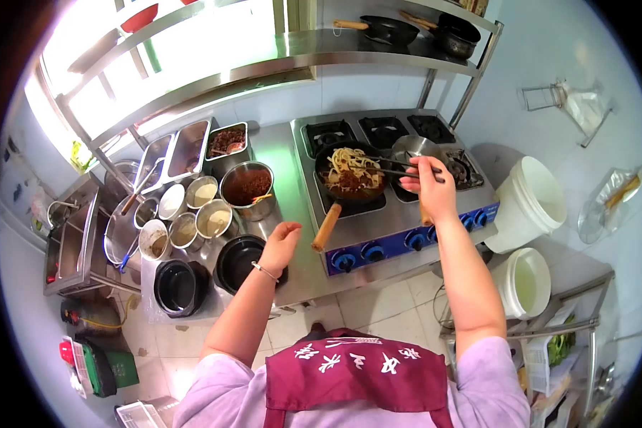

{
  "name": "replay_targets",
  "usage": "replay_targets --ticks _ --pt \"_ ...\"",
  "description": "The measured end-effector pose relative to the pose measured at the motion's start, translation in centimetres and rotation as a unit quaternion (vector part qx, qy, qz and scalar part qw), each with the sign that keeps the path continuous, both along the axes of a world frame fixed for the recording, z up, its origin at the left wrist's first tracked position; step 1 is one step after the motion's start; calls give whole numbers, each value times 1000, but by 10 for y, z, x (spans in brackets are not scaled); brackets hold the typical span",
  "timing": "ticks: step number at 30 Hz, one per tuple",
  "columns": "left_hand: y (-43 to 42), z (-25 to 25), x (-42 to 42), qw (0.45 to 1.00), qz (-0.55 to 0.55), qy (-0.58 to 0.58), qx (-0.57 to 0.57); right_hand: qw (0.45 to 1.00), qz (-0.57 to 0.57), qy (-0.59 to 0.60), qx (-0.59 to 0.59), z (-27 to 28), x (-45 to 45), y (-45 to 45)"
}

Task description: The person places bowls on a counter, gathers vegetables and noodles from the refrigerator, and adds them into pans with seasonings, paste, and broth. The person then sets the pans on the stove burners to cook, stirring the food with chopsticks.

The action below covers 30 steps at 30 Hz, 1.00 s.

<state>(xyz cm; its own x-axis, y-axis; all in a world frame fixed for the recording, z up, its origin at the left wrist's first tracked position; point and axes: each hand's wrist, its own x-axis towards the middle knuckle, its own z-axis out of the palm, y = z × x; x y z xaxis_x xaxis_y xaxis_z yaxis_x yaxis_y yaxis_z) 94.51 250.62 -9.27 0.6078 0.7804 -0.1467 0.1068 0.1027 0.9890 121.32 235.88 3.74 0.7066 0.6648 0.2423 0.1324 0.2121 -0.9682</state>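
My right hand [435, 189] is closed around a pair of dark chopsticks [396, 172]. Their tips reach into a black frying pan [324, 162] on the front left burner. In the pan lie pale noodles [353, 158] and a dark reddish-brown minced sauce [349, 181]. The pan's wooden handle [327, 227] points toward me and nothing grips it. My left hand [281, 246] hovers left of that handle, partly over a black bowl [237, 265], fingers curled together with nothing visible in them. Behind my right hand is a metal pot [415, 148], its lower part hidden.
Left of the stove stand a steel pot of dark red sauce [247, 185], several seasoning bowls [213, 218] and metal trays [187, 148]. Another black bowl [180, 287] sits at the counter edge. White buckets [528, 203] flank the stove's right. A steel shelf [264, 63] runs above.
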Motion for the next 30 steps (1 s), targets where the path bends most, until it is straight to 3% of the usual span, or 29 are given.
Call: replay_targets --ticks 6,8,11,15,18,21,24,28,30 --pt "10 -18 33 994 -91 38 -44 996 -8 25 -82 -14 2 70" --pt "6 -5 35 970 -195 16 -142 993 3 9 -115 -4 -8 69" --pt "10 2 39 963 -241 67 -102 989 -4 -4 -148 16 -3 66" --pt "10 -7 42 958 -256 51 -116 994 -41 -12 -97 19 2 83" --pt "11 -7 42 956 -259 43 -133 986 -8 -25 -162 6 -9 93" --pt "12 -13 41 949 -274 41 -149 979 13 5 -205 26 -15 88" --pt "12 -11 41 946 -275 24 -168 980 -14 -43 -195 48 -13 78" --pt "13 -8 38 945 -281 32 -165 969 26 -118 -217 29 -22 89" --pt "13 -7 38 947 -276 32 -159 969 9 -94 -228 39 -17 85"
